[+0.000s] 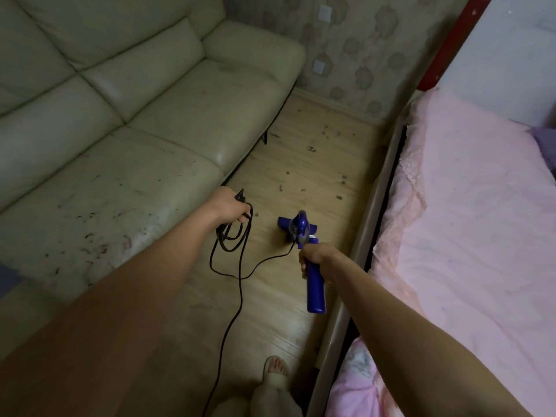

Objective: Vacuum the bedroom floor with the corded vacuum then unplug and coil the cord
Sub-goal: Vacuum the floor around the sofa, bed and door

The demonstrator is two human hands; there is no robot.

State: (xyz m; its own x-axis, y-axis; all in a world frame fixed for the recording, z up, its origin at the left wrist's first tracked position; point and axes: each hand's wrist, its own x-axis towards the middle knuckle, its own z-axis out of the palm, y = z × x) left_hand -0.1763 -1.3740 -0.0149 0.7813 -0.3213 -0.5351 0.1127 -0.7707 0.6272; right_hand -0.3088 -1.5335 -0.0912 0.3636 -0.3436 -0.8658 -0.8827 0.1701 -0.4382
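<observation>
1. The right hand [313, 260] is closed around the blue handle of the corded vacuum [304, 251]. The vacuum's floor head [296, 225] is on the wooden floor [301, 164], just ahead of this hand, between the sofa [135, 115] and the bed [481, 206].
2. The left hand [231, 207] holds several loops of the black cord [233, 239] in curled fingers. The plug [240, 195] seems to stick out above the knuckles, but it is small and dark, so I am not sure. One line of cord runs from the loops to the vacuum body, and another falls down toward the person's foot [275, 368].
3. The debris [311, 149] lies on the floor beyond the floor head, far from both hands, so I judge that the vacuuming is not yet done.
4. To do this step well, keep the loops to the left of the right hand and lifted, so that the floor head does not roll over the cord.
5. Push the head forward in slow, straight strokes toward the wall [376, 40], and overlap each stroke a little.
6. Give out cord from the left hand little by little; a tight cord would pull the head sideways.
7. Watch the slack near the foot, because it could catch there.
</observation>
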